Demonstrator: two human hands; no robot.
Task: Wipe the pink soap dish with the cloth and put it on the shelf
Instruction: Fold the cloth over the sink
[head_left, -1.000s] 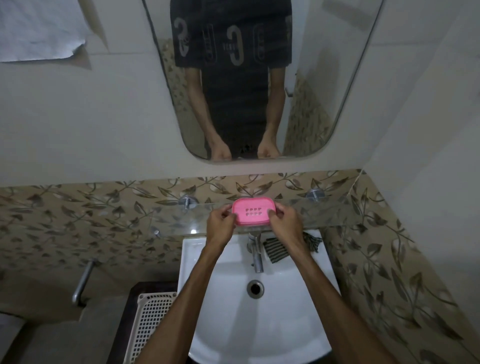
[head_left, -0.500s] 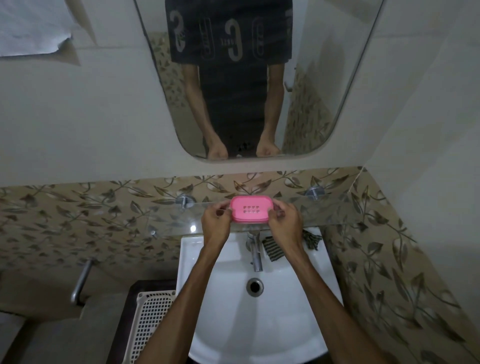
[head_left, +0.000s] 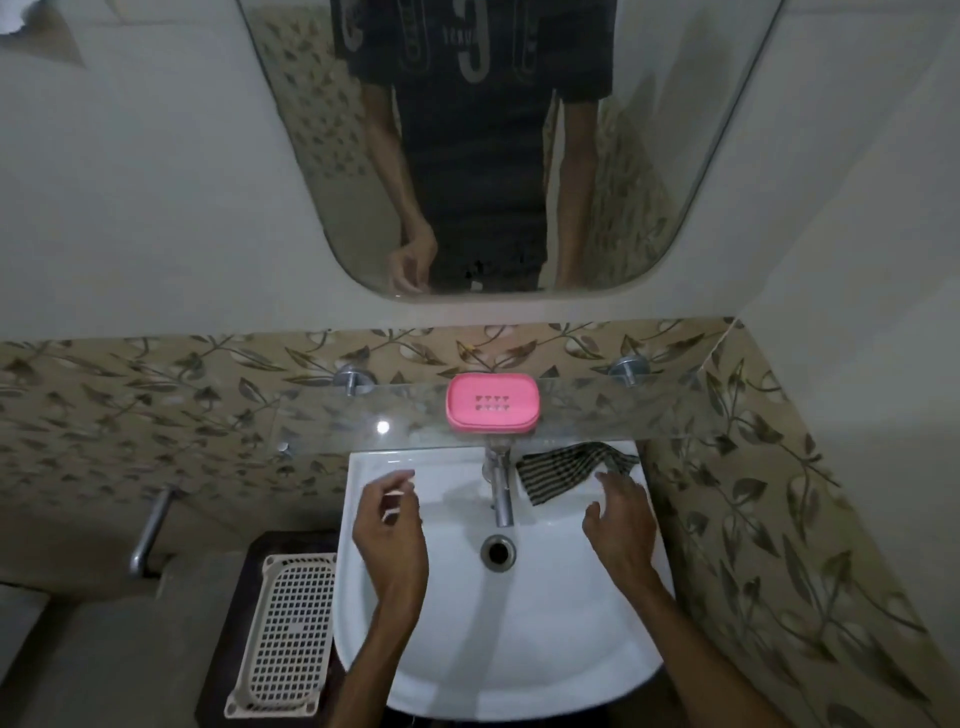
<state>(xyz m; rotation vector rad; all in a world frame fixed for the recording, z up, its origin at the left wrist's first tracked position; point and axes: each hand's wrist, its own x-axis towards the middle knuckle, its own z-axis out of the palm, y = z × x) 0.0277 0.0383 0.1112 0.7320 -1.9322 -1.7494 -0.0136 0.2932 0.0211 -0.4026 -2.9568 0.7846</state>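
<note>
Fingers of both hands loosely open over sink (head_left: 545, 649), pink soap dish (head_left: 492, 403) empty on shelf (head_left: 675, 415)

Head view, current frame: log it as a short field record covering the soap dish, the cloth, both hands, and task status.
soap dish: pink soap dish sits flat on the glass shelf, no hand on it
cloth: striped cloth lies on the sink rim, right of the tap
left hand: over the basin, fingers loosely curled, holding nothing
right hand: over the basin beside the cloth, fingers relaxed, holding nothing
task status: dish is on the shelf
</note>
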